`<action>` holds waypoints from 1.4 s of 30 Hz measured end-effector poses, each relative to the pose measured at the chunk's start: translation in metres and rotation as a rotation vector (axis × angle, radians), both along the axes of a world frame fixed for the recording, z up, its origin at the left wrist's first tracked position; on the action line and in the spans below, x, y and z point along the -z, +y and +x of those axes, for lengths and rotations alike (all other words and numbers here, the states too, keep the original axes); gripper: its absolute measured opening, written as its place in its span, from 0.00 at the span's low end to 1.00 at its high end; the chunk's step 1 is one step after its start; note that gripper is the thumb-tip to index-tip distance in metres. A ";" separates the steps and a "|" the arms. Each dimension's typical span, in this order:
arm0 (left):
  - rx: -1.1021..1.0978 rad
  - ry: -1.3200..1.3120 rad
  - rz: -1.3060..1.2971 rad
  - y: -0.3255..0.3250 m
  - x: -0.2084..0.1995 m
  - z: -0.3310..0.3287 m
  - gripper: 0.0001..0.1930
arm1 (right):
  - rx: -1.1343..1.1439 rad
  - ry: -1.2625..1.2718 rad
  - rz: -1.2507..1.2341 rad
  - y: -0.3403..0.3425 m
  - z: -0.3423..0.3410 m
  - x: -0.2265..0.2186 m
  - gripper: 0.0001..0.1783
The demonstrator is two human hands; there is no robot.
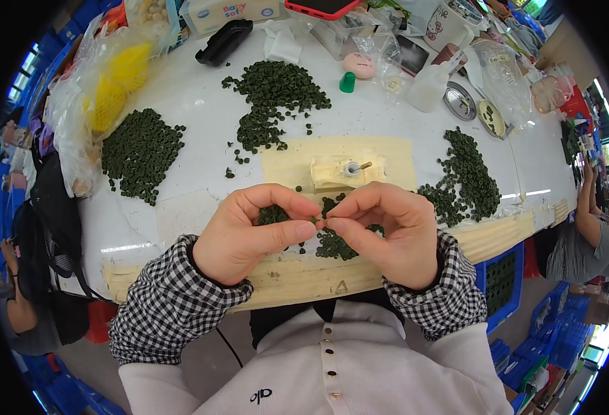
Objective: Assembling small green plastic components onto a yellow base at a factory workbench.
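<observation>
My left hand [239, 232] and my right hand [396, 235] meet above the near edge of the table, fingertips almost touching. A tiny dark green part [315, 220] shows at the left thumb and forefinger, which pinch it. The right thumb and forefinger are also pressed together against it; whether they grip a second piece is hidden. Below the hands lies a small heap of dark green parts [335, 245], partly covered by the fingers. Just beyond them, a taped block [325, 174] with a metal pin [365, 166] is fixed on yellow tape.
More dark green parts form a left pile [142, 155], a far pile [277, 86] and a right pile [472, 176]. Plastic bags [76, 111], a black holder [225, 43], a white bottle [429, 86] and a round tin [491, 119] stand around. Co-workers sit at both sides.
</observation>
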State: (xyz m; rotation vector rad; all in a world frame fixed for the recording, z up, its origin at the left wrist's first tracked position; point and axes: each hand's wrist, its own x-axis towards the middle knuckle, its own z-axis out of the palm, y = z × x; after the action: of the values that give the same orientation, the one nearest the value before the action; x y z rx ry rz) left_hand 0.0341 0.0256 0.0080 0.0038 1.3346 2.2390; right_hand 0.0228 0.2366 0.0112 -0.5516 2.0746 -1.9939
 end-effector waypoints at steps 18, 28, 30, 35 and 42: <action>0.068 0.025 -0.140 0.000 -0.004 0.001 0.07 | -0.046 0.326 0.120 -0.006 -0.003 -0.002 0.06; 0.098 -0.070 -0.144 0.002 -0.009 0.000 0.06 | -0.043 0.417 0.196 -0.004 -0.003 -0.007 0.06; 0.087 -0.044 -0.174 0.001 -0.008 0.001 0.05 | -0.051 0.415 0.200 -0.004 -0.003 -0.007 0.06; 0.044 0.037 -0.198 0.001 -0.008 0.000 0.05 | -0.021 0.374 0.127 -0.004 -0.003 -0.004 0.07; 0.092 -0.029 -0.181 -0.003 -0.007 0.001 0.08 | -0.021 0.462 0.167 -0.005 -0.004 -0.006 0.08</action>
State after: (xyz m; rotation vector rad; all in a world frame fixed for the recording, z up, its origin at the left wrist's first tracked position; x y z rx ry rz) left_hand 0.0350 0.0228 0.0148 -0.0321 1.4864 2.0286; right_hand 0.0186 0.2321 0.0167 -1.0762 2.4480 -1.7823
